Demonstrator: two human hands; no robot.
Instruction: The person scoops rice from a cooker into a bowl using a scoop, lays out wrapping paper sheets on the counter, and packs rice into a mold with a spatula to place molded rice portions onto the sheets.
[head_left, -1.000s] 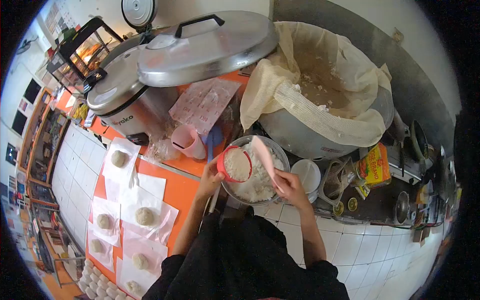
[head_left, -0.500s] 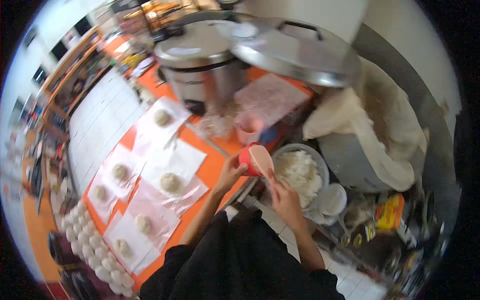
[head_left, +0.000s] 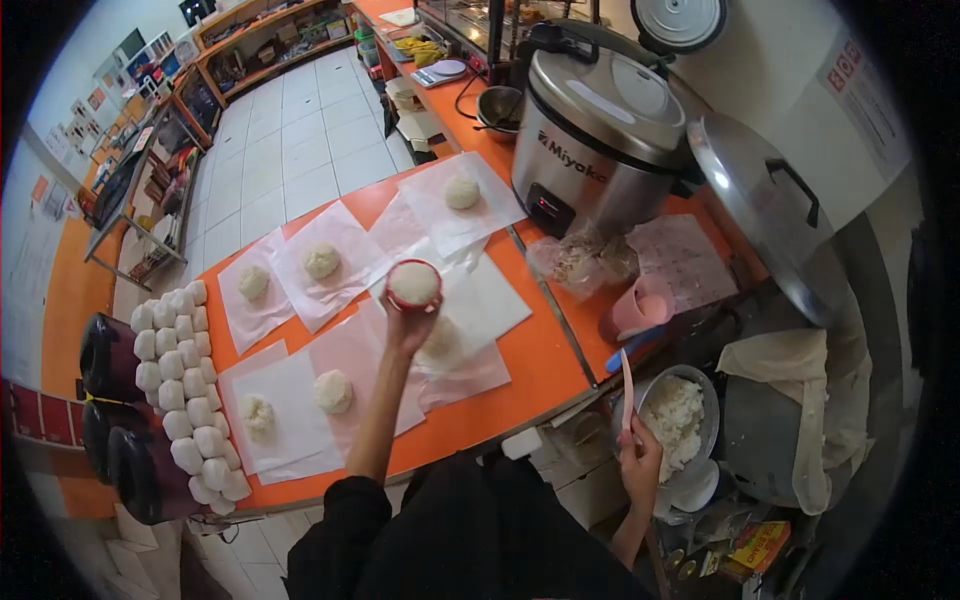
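Note:
My left hand [head_left: 408, 328] is closed around a small red bowl [head_left: 413, 304] filled with rice, held above the paper sheets on the orange table. In my right hand [head_left: 640, 458] is a pink rice paddle [head_left: 627, 392], held upright beside a round basin [head_left: 706, 398] of white rice [head_left: 676, 420]. Rice mounds lie singly on the sheets, such as one mound [head_left: 332, 391] near the front and another mound [head_left: 462, 193] at the back. A further mound [head_left: 437, 340] is partly hidden behind my left hand and the bowl.
A Miyako rice cooker [head_left: 590, 130] stands at the back right, with a large metal lid [head_left: 760, 210] leaning near it. A pink cup [head_left: 640, 308] is beside a plastic bag [head_left: 580, 262]. Wrapped white packets [head_left: 180, 390] are stacked along the left edge. A cloth-draped pot [head_left: 765, 430] stands right.
My left hand has moved left with the red bowl, away from the paddle and over the paper sheets. My right hand keeps the paddle near the rice basin. The view has turned left.

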